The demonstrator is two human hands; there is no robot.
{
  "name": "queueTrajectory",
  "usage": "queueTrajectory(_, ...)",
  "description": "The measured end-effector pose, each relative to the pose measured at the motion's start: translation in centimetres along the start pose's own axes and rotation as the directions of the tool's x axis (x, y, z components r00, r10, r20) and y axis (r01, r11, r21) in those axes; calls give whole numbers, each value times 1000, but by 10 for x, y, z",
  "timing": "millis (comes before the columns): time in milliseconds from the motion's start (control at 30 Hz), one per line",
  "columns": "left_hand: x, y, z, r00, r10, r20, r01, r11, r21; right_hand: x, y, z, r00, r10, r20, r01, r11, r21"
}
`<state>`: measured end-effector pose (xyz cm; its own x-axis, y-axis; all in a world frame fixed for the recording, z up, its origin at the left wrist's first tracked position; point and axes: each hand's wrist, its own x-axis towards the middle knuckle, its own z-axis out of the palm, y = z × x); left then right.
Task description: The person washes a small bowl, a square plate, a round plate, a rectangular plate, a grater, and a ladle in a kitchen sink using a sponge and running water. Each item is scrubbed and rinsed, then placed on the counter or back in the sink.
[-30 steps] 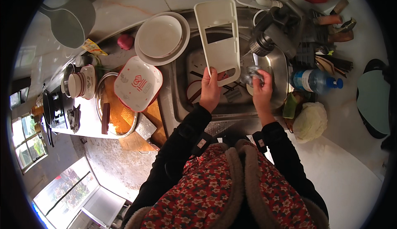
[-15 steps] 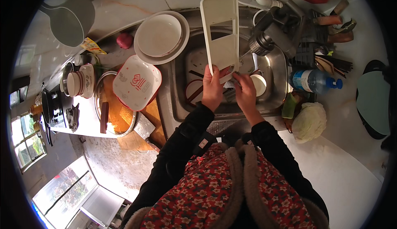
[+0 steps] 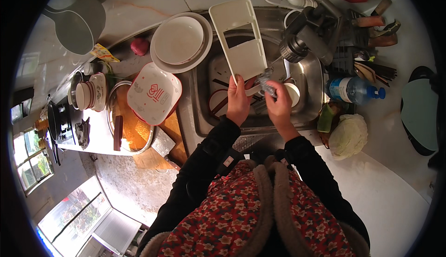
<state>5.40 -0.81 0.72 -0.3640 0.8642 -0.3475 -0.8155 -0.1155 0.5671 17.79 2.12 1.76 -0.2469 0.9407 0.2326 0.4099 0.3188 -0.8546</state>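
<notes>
A long white plastic slicer frame (image 3: 248, 58) with a rectangular opening slants over the sink (image 3: 304, 117). My left hand (image 3: 238, 102) is closed on its near end, thumb along the left rail. In my right hand (image 3: 280, 106) is a crumpled grey scourer (image 3: 266, 81), pinched by the fingers and close to the frame's near right corner. Below the hands, partly covered by them, a white cup or bowl (image 3: 293, 95), a red-rimmed bowl (image 3: 215, 100) and some utensils lie in the sink.
A dark faucet (image 3: 299, 41) overhangs the sink's right side. Stacked white plates (image 3: 179, 39) and a red-rimmed square dish (image 3: 154, 92) stand left. To the right are a water bottle (image 3: 350, 91), a cabbage (image 3: 348, 136) and a utensil rack (image 3: 344, 59). A cleaver (image 3: 162, 142) lies near the cutting board (image 3: 146, 161).
The frame's far end has swung to the left and its flat face shows more. My right hand has shifted slightly, and the grey scourer now shows above its fingers.
</notes>
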Motion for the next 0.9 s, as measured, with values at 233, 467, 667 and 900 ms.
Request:
queueTrajectory(233, -3, 5, 1, 998, -69, 13, 67, 995, 72, 2, 5, -3, 867, -461, 187, 492, 849, -190)
queueTrajectory(467, -8, 6, 3, 997, -50, 66, 47, 998, 44, 12, 17, -20, 944, -318, 86, 323, 945, -53)
queueTrajectory(667, -3, 3, -11, 986, -43, 159, 13, 983, 184, 17, 4, -24, 991, -16, -136, 37, 988, 152)
queueTrajectory(900, -13, -10, -15, 993, -95, 63, 77, 966, 245, 22, -20, 2, 978, -206, -32, 209, 970, 128)
